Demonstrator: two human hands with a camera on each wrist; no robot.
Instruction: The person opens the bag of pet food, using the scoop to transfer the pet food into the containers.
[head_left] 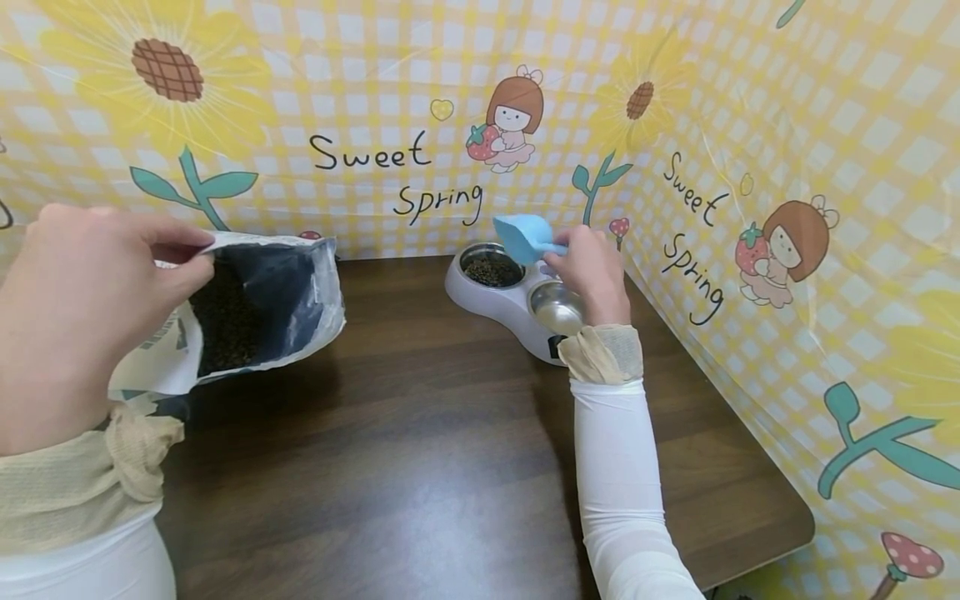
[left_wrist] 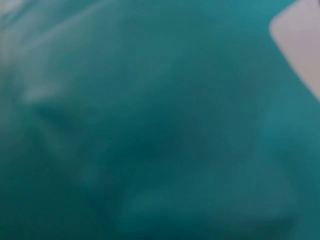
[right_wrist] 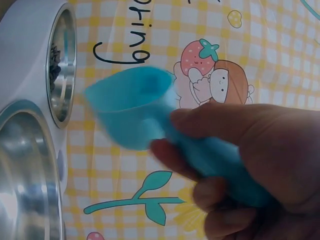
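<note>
My left hand (head_left: 112, 292) pinches the top edge of an open food bag (head_left: 315, 308), whose dark lining and brown kibble (head_left: 225, 321) show in the head view. Only blurred teal bag surface (left_wrist: 160, 120) fills the left wrist view. In my right hand (head_left: 592, 271) is a light blue scoop (head_left: 525, 236), gripped by its handle and held above a white double pet feeder (head_left: 480, 300). The scoop's cup looks empty in the right wrist view. Kibble (head_left: 491, 269) lies in the feeder's far steel bowl; the nearer steel bowl (head_left: 555, 307) appears empty, partly hidden by my right hand.
The brown wooden table (head_left: 420, 433) spreads beneath both hands. Yellow checked cloth (head_left: 375, 75) printed with flowers and cartoon figures hangs along the back and right side, close behind the feeder. The table's rounded corner (head_left: 802, 525) is at the lower right.
</note>
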